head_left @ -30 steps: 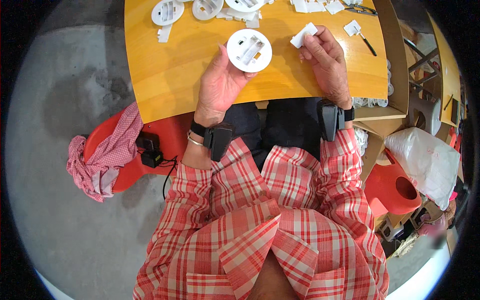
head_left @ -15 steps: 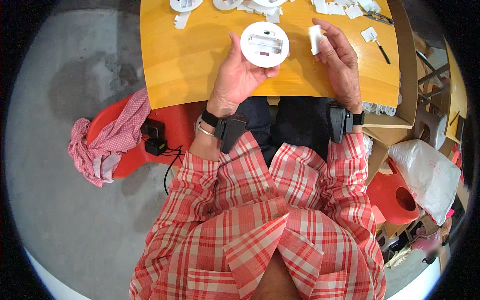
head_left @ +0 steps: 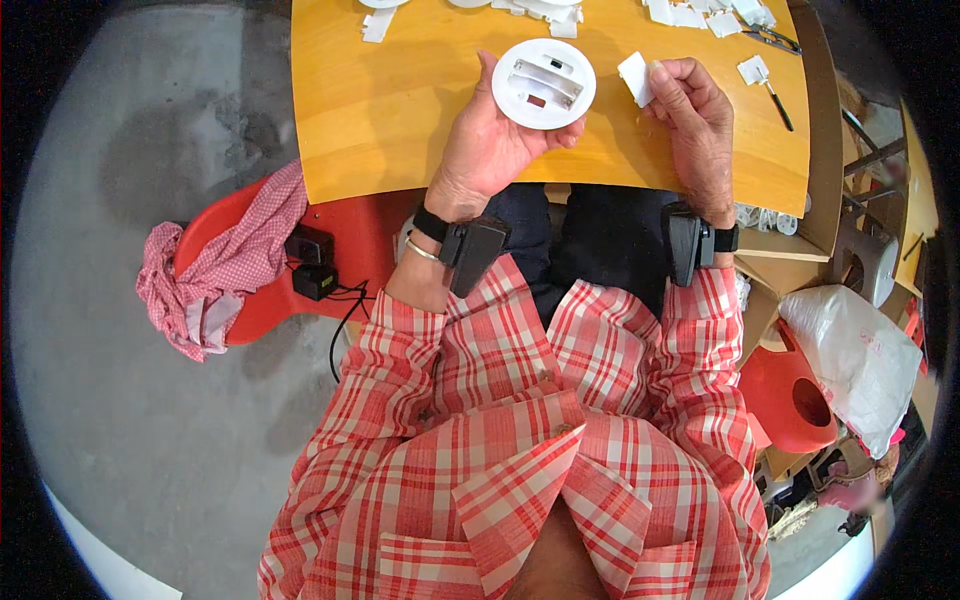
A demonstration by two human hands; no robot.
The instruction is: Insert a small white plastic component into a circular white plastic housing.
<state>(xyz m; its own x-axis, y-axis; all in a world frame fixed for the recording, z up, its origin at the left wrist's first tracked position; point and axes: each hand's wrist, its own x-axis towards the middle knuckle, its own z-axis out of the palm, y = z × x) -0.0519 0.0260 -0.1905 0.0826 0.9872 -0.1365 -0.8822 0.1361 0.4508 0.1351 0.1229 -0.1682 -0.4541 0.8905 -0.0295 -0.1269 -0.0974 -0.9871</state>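
In the upper middle of the frame, the left hand (head_left: 485,150) cups the white disc (head_left: 544,88) from below, its grip half curled around the edge; over the last 1 s the disc has turned, its slot (head_left: 545,82) now slanting down rightward. At upper right, the right hand (head_left: 698,125) pinches a white plate (head_left: 634,80) tightly, showing more face than 0.5 s ago. The 2 pieces remain apart above the counter (head_left: 400,130), the slot uncovered.

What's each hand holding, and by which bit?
The left hand holds a round white disc around its lower rim; the right hand pinches a small white piece by its right edge.
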